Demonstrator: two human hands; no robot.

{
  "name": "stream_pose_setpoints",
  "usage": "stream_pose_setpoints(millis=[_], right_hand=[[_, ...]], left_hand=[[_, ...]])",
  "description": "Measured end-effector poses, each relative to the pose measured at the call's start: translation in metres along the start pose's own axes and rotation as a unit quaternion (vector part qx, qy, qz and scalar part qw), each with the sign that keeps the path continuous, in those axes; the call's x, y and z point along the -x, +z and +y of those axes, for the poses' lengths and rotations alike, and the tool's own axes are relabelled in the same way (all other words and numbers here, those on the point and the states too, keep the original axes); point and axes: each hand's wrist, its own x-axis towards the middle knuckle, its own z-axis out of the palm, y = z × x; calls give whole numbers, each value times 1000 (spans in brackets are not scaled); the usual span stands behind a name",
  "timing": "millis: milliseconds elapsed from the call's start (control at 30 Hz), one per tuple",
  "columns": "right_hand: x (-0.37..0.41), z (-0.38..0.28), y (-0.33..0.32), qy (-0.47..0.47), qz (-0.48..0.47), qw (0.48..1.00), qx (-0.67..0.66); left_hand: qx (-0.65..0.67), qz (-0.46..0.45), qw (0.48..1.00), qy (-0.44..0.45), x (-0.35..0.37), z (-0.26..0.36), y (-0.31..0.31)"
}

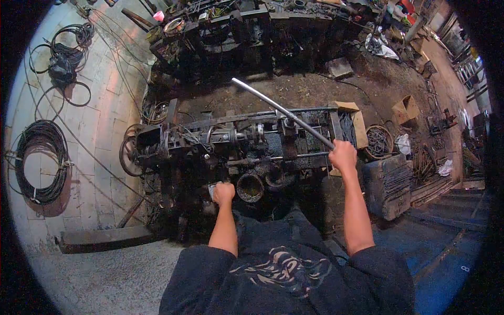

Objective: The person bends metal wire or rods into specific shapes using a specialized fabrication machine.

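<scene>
Dim light, fisheye-curved edges, blackened corners, grainy shadows

From the right hand (344, 156), the rod (283, 112) bars 10 o'clock, the machine (226, 137) 9, the block (386, 184) 4. Open floor (388, 85) lies at 1, past the carton (360, 127).

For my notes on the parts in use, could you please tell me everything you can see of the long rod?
The rod is slender, straight and smooth-looking, apparently metal: bright silver toward its far end, duller grey near the right hand, which is closed around its near end. It slants from that hand up and to the left in the picture, across the view of the machine. Whether it touches the machine, or is hollow, I cannot tell.
</scene>
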Motion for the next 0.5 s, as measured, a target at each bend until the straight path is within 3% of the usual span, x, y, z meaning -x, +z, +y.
stream_pose_setpoints(millis=[500], right_hand=[[2, -5, -7, -8, 6, 1000, 15]], left_hand=[[-2, 6, 1000, -4, 5, 6, -5]])
